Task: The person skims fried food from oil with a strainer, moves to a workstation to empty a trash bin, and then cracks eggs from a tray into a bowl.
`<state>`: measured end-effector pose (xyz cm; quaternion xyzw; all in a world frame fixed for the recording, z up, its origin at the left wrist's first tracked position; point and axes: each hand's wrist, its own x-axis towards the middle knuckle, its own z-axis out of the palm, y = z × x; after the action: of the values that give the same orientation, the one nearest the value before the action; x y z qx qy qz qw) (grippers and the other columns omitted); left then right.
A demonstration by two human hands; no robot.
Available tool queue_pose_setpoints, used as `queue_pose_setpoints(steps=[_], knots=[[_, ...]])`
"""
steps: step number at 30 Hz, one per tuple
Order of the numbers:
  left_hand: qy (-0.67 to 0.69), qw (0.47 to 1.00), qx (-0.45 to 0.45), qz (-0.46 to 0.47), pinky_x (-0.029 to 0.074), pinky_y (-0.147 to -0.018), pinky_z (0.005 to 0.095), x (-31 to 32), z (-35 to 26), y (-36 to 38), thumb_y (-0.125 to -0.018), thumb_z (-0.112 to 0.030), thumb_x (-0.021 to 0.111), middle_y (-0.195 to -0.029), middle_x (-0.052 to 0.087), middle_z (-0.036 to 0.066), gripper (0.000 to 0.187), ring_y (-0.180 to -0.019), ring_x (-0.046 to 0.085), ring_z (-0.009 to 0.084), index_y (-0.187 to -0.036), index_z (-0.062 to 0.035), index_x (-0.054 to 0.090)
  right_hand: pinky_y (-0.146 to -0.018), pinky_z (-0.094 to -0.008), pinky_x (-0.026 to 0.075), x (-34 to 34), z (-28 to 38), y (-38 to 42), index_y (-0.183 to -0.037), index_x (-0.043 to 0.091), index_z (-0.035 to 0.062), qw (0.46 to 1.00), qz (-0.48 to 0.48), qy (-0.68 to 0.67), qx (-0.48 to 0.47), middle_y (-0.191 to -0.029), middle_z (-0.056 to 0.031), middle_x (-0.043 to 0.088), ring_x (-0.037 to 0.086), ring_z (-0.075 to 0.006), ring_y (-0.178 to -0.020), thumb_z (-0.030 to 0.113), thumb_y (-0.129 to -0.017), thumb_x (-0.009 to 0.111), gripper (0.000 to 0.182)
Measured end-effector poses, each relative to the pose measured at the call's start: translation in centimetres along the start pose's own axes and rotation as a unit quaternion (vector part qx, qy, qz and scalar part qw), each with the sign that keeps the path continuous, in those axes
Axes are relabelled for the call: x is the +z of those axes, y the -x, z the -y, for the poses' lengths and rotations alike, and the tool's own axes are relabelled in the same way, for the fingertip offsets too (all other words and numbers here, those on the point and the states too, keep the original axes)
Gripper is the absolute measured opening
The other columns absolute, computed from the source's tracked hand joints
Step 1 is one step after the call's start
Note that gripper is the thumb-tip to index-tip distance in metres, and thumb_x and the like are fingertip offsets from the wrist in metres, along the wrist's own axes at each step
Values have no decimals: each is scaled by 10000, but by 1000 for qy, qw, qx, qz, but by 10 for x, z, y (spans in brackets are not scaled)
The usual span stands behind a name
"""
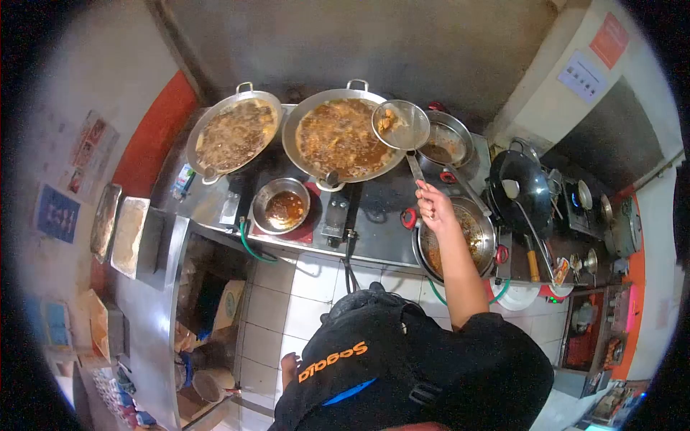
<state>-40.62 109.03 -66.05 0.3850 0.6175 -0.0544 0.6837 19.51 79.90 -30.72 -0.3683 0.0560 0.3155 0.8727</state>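
Observation:
My right hand (435, 208) is wrapped around the handle of a round wire-mesh strainer (413, 129). A few golden-brown fried pieces (389, 121) sit at the left side of its mesh. The strainer is held above the right rim of a large two-handled wok (293, 136) of bubbling brown oil with food in it. A second wok (192, 147) of bubbling oil stands to its left. My left hand (289, 365) hangs low beside my body, mostly hidden by my dark shirt, and its fingers do not show clearly.
A steel bowl (260, 221) with brown liquid sits at the counter's front. Beneath my right forearm is a pot with red handles (420, 251); another pot (466, 144) stands behind. At right are a dark wok (532, 179) with a ladle (511, 189) and a lit burner (575, 200).

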Motion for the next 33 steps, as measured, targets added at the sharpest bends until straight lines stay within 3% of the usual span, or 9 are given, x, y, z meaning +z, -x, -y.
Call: queue_pose_setpoints(steps=[7,9,10,13,16,19,26,31,33], knots=[[-317,924,212,-27,495,-667,323,-8,22,5,-771,-152,518,-852,621,153,269,-797,597,238,-949,38,586,-312,-201,258,-52,50,-36,-957,433,62,977,-160,111,-83,-627,-44,462,355,-77,-393,-6,-775,442,195],[-542,724,427,-11,482,-717,323,-6,21,12,-733,-167,549,-896,621,151,278,-826,600,254,-937,13,603,-316,-214,259,-70,63,-54,-933,436,53,961,-197,176,-83,-619,-48,447,361,-95,-393,-8,-769,431,175],[-557,745,362,-59,466,-716,356,-7,28,13,-721,-233,536,-893,618,148,263,-820,596,281,-878,-43,626,-319,-226,260,-80,69,-62,-909,439,43,938,-235,240,-83,-612,-53,432,367,-112,-394,-10,-763,421,156],[-541,632,555,-4,458,-677,380,-12,31,13,-731,-293,495,-872,616,142,263,-795,591,288,-792,-74,628,-315,-251,261,-114,74,-91,-837,448,36,913,-300,265,-80,-540,-39,373,357,-145,-379,-10,-754,407,104],[-609,740,285,-12,452,-665,391,-2,35,24,-728,-333,468,-852,610,140,287,-789,584,291,-763,-88,613,-319,-320,313,-131,76,-111,-758,476,-8,859,-379,340,-57,-493,-81,413,423,-209,-365,-4,-758,394,82],[-620,759,197,3,451,-670,390,0,31,26,-716,-311,488,-859,610,139,269,-808,580,300,-820,-96,611,-358,-392,374,-115,84,-106,-686,486,-56,761,-382,524,5,-522,-150,499,506,-267,-390,11,-764,400,134],[-599,738,312,-14,452,-678,391,1,20,12,-710,-294,496,-860,610,141,265,-816,577,306,-835,-87,605,-362,-380,380,-148,85,-119,-710,512,-93,716,-374,589,-19,-541,-174,513,513,-260,-399,12,-758,419,148],[-584,675,449,-36,452,-683,393,9,9,3,-706,-282,502,-860,611,142,264,-822,574,310,-846,-81,601,-332,-270,302,-132,88,-106,-1013,432,-75,940,-304,95,-123,-571,-79,412,358,-137,-387,-34,-773,396,247],[-676,687,266,-11,459,-707,389,18,-1,14,-712,-233,506,-880,611,148,254,-837,572,318,-869,-57,599,-340,-245,300,-116,94,-94,-1137,352,-46,960,-257,36,-100,-620,-69,427,371,-112,-405,-58,-772,404,369]])
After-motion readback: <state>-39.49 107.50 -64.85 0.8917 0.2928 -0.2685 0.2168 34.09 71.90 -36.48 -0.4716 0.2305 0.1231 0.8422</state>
